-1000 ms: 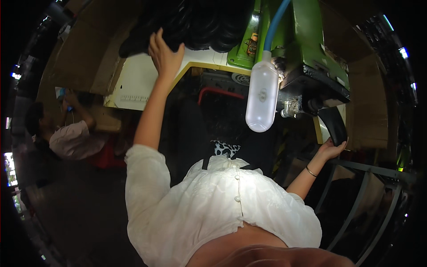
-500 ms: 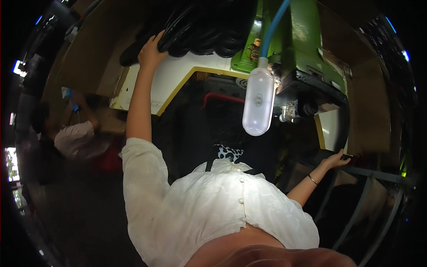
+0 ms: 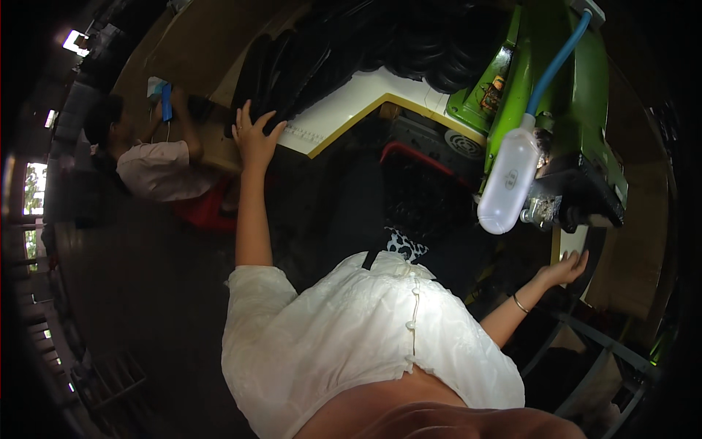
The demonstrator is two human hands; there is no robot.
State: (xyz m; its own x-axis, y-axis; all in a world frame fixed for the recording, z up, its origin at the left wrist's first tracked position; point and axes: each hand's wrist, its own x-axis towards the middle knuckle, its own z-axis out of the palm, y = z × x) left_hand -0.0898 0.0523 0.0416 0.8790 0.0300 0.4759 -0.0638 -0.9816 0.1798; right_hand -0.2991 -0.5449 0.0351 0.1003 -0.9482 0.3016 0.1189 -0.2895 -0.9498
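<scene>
My left hand (image 3: 257, 139) is raised at the near left edge of a white tabletop (image 3: 344, 108) with yellow edging, its fingers spread and nothing in them. Just beyond it lies a heap of glossy black, curved pieces (image 3: 351, 51), whose exact kind I cannot make out. My right hand (image 3: 564, 271) is low on the right, palm up with loosely curled fingers, and no object shows in it. It is beside a white panel (image 3: 572, 241) below the green machine (image 3: 599, 95).
A translucent lamp (image 3: 506, 179) on a blue tube hangs before the machine. Under the tabletop sits a dark unit with a round vent (image 3: 463, 142) and a red bar (image 3: 417, 155). A co-worker (image 3: 157, 164) sits at the left. Metal rack bars (image 3: 607, 340) stand lower right.
My left hand has come off the black pieces and its fingers have spread. The view has swung left, so machine and lamp appear farther right. My right hand stays low, its fingers now turned upward.
</scene>
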